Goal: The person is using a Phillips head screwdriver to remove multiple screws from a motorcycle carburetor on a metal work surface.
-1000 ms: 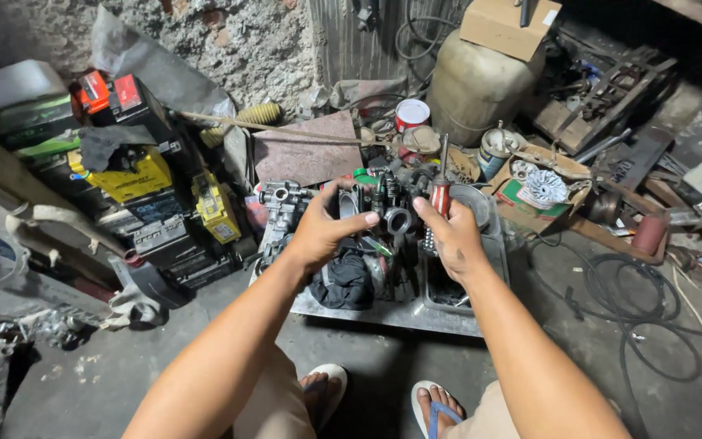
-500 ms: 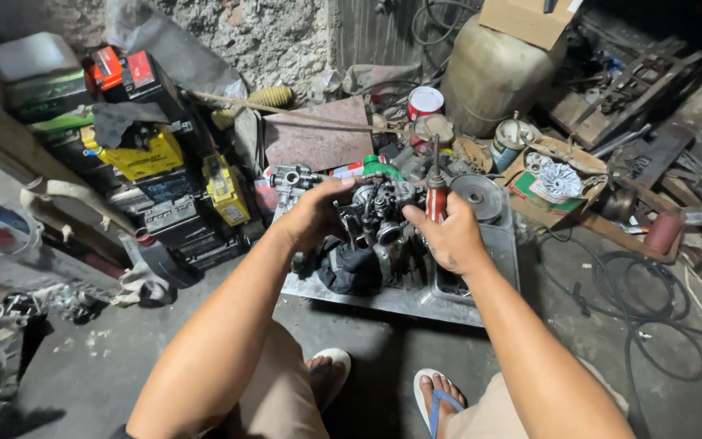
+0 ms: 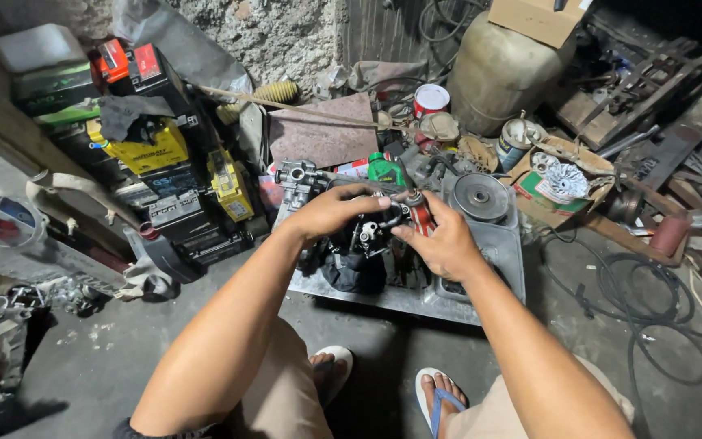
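While both hands work over the metal tray (image 3: 481, 313), the left hand (image 3: 331, 213) lies clenched on top of a dark engine part (image 3: 367, 236) near the tray's middle. The right hand (image 3: 440, 244) grasps a red-handled screwdriver (image 3: 418, 213); tip hidden, long axis approx. upright, leaning away. The part looks heavy, stiff, prob. oily; best gripped by its body w/ 2 hands.

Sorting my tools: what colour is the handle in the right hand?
Red handle, gripped by the right hand; head view.
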